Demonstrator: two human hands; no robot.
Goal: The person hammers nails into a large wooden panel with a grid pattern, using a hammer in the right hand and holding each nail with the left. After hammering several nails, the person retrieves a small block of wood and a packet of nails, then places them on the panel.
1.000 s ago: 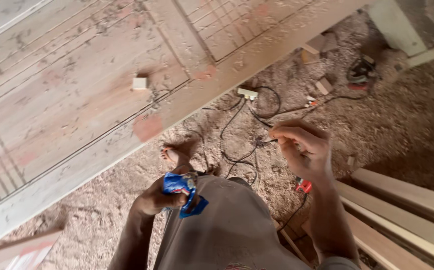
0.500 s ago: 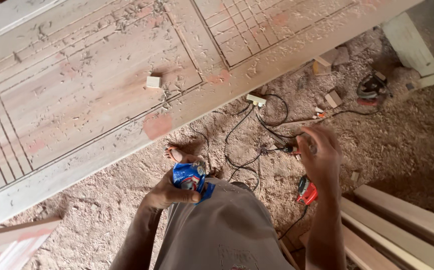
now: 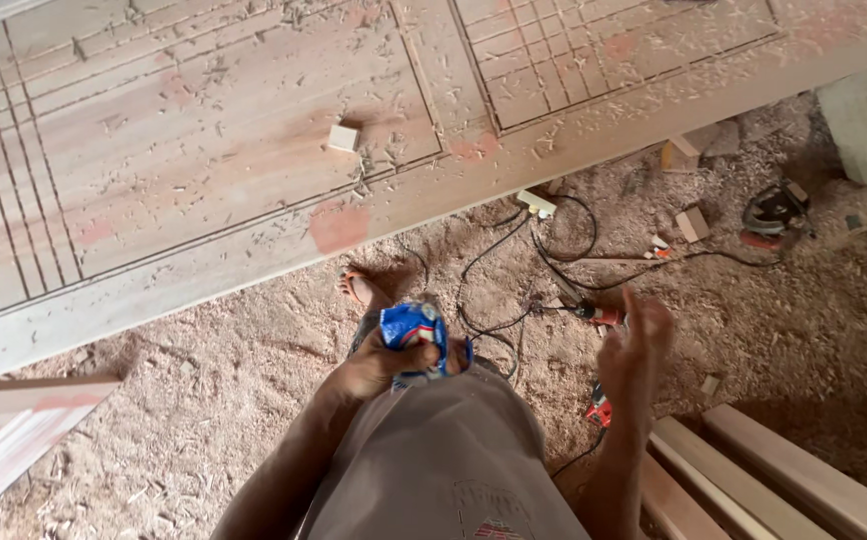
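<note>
Wide wooden door panel (image 3: 204, 150) across the far half, lying flat, grooved lines cut into it, strewn with shavings. Sawdust floor (image 3: 204, 400) below, covering everything near. Stacked planks (image 3: 784, 480) at near right; another pale board end (image 3: 4, 430) at near left. Grey trousers (image 3: 444, 460) at bottom centre, one bare foot in a sandal (image 3: 359, 288) just beyond, close to the panel edge. Black cable (image 3: 554, 250) looping over the sawdust right of centre, running from a white plug block (image 3: 536, 203) by the panel edge toward a dark power tool (image 3: 774, 212) far right. Small red tool (image 3: 599, 405) near the planks. Left hand (image 3: 379, 368) clenched around a crumpled blue packet (image 3: 412, 328), held in front of the waist, over the floor. Right hand (image 3: 636, 345) raised, fingers loose and slightly curled, grasping nothing visible. Small wood block (image 3: 343, 137) resting on the panel; more offcuts (image 3: 692, 223) on the floor far right.
</note>
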